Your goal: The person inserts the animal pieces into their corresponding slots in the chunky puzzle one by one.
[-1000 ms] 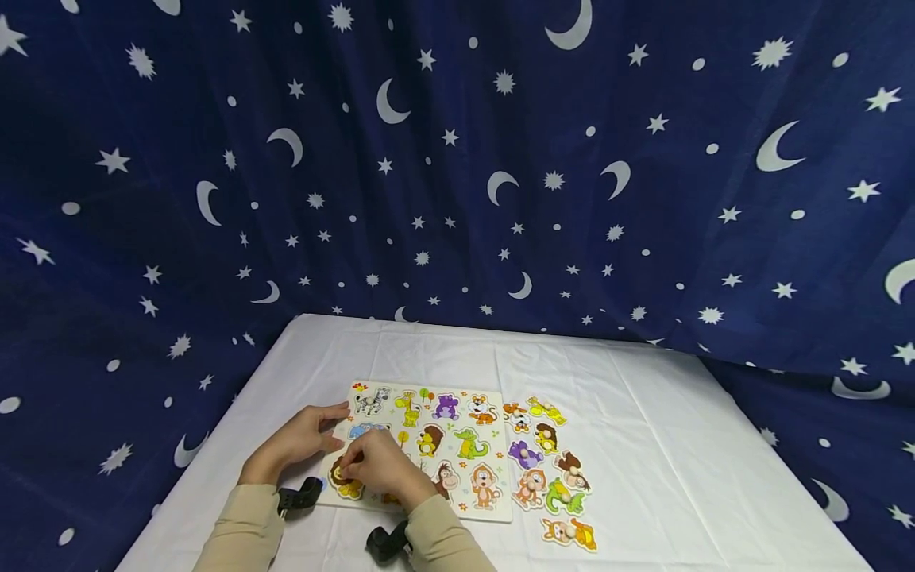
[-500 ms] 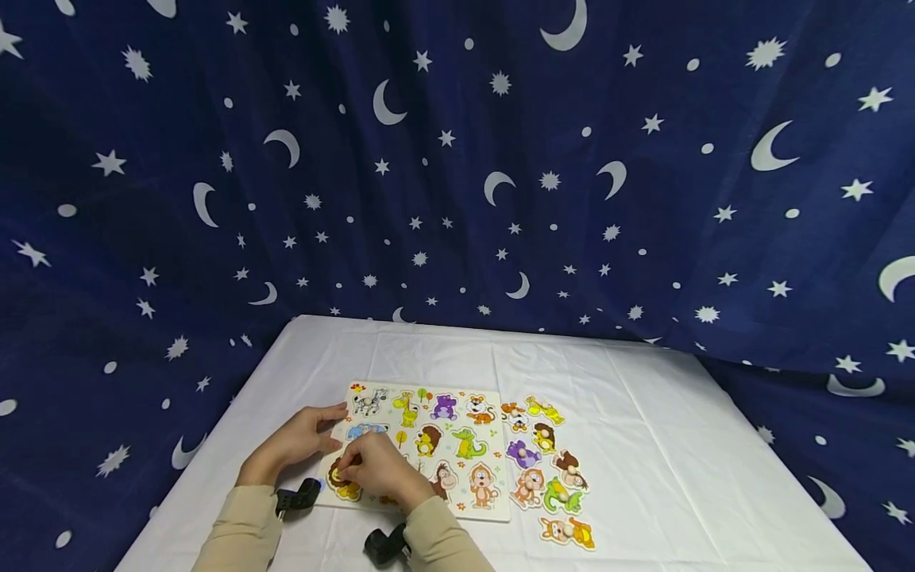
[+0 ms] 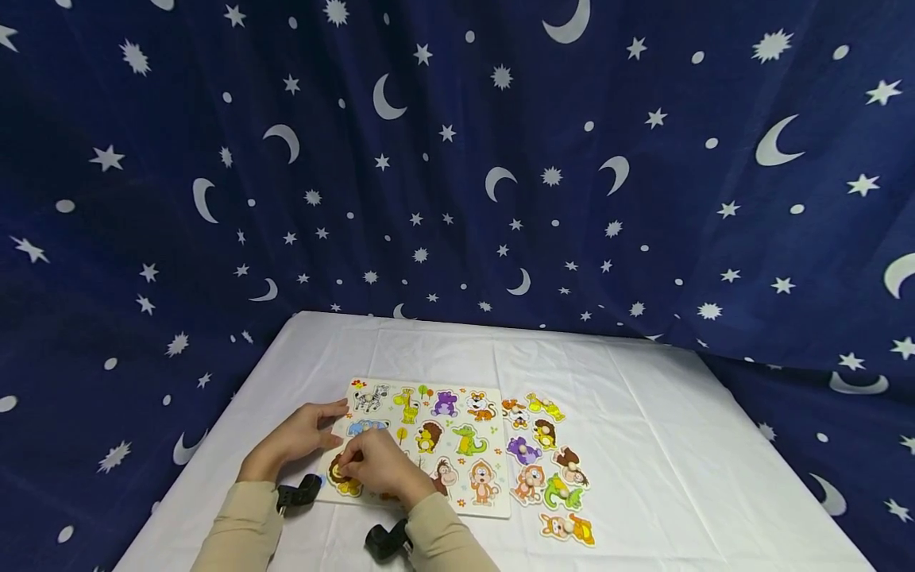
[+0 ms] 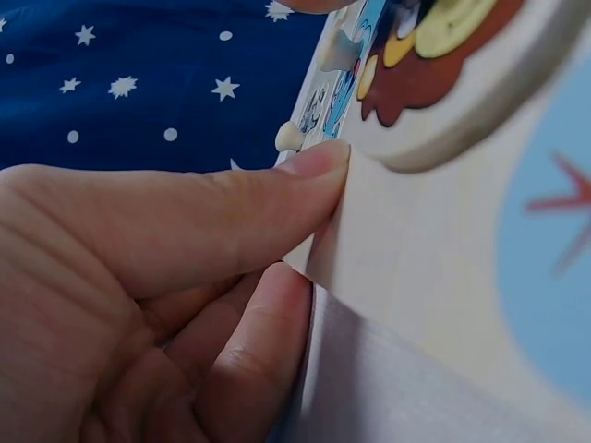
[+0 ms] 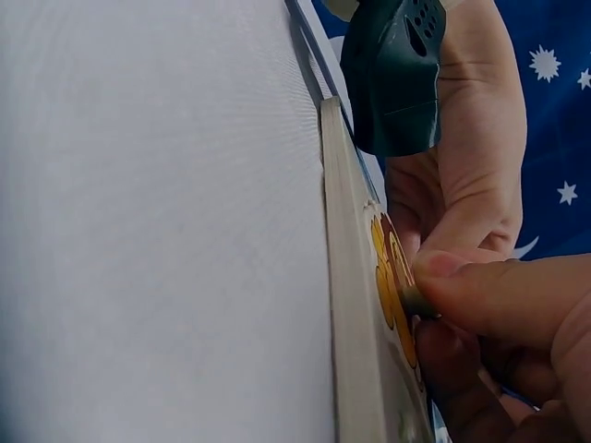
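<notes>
Only the head view shows loose pieces (image 3: 525,450) right of hands (image 3: 382,461) and board (image 3: 503,500).

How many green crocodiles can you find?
2: one crocodile pictured on the board, another a loose piece right of it. The right hand hides part of the board.

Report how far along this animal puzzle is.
Done, it seems: the zebra and blue elephant sit in the board, their knobs showing in the left wrist view. In hand: the lion, its knob pinched by the right fingers; whether fully seated is unclear. Remaining: the purple hippo, green crocodile and six other loose pieces beside the board.
</notes>
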A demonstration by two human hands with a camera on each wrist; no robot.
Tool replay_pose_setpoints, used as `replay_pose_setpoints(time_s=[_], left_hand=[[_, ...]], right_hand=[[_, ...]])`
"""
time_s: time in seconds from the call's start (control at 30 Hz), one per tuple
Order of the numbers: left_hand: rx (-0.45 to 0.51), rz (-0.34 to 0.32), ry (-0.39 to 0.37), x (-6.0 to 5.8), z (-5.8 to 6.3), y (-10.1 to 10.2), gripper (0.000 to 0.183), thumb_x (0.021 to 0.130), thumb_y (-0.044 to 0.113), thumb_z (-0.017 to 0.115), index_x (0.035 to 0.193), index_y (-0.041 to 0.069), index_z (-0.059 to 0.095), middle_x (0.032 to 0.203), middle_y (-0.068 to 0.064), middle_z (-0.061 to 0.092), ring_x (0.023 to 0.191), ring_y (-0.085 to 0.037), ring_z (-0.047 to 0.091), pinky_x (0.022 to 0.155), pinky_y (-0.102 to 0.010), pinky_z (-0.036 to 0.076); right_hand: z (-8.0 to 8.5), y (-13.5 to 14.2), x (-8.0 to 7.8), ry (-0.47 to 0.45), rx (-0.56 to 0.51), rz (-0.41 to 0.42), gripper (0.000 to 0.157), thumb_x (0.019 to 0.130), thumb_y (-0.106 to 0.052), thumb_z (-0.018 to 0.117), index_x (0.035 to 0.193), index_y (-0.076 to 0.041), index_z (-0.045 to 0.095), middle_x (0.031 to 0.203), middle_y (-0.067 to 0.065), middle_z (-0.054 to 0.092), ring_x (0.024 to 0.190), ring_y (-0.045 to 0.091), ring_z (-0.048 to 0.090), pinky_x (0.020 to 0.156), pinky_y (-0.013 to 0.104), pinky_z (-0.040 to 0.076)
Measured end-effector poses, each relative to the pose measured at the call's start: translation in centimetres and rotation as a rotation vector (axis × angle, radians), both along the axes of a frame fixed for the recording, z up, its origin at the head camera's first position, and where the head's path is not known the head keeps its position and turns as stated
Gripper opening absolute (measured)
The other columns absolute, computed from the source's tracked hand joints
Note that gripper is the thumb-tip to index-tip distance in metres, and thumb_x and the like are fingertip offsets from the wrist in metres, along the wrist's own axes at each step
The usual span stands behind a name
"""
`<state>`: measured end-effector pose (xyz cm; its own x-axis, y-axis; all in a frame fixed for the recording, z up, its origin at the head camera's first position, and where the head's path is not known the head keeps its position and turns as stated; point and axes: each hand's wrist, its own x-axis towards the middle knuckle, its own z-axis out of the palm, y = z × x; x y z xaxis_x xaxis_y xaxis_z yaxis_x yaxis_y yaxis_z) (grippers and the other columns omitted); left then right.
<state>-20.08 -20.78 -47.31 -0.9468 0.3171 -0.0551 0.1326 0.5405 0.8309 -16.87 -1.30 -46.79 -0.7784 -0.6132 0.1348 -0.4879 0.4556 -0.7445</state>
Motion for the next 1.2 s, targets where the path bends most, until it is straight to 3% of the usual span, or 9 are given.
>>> replay_pose_setpoints(time_s=[0.27,0.53,0.9,1.2], left_hand=[[0.007,-0.003,-0.008,0.1,-0.1,-0.1,0.061,0.076,-0.006,0.074,0.134,-0.013,0.055,0.15,-0.031,0.043,0.141,-0.049,0.039,0.114,-0.058,0.035],[0.028,-0.009,-0.021,0.0,-0.4,0.2,0.061,0.078,-0.006,0.073,0.135,-0.013,0.054,0.151,-0.03,0.042,0.142,-0.047,0.038,0.115,-0.057,0.034],[-0.001,-0.011,-0.001,-0.2,-0.4,0.1,0.061,0.078,-0.005,0.074,0.135,-0.012,0.055,0.15,-0.03,0.043,0.142,-0.048,0.038,0.116,-0.058,0.033],[-0.018,0.0,-0.009,-0.1,0.1,0.0,0.06,0.08,-0.005,0.074,0.136,-0.011,0.054,0.151,-0.029,0.043,0.143,-0.048,0.037,0.116,-0.057,0.032]], right_hand=[[0.0,0.1,-0.1,-0.024,0.006,0.036,0.01,0.086,0.0,0.073,0.078,-0.005,0.077,0.07,-0.002,0.073,0.062,-0.011,0.046,0.054,0.008,0.043],[0.3,0.3,0.1,0.098,0.103,0.049,0.013,0.083,0.002,0.072,0.077,-0.009,0.076,0.068,-0.006,0.07,0.065,-0.009,0.046,0.058,0.006,0.041],[0.1,0.4,-0.2,0.011,0.084,0.044,0.011,0.086,-0.001,0.073,0.078,-0.008,0.077,0.07,-0.006,0.07,0.064,-0.009,0.046,0.057,0.008,0.043],[1.2,1.0,-0.2,-0.002,0.131,0.075,0.013,0.083,0.004,0.071,0.09,-0.006,0.077,0.078,-0.004,0.071,0.067,-0.007,0.048,0.061,0.008,0.045]])
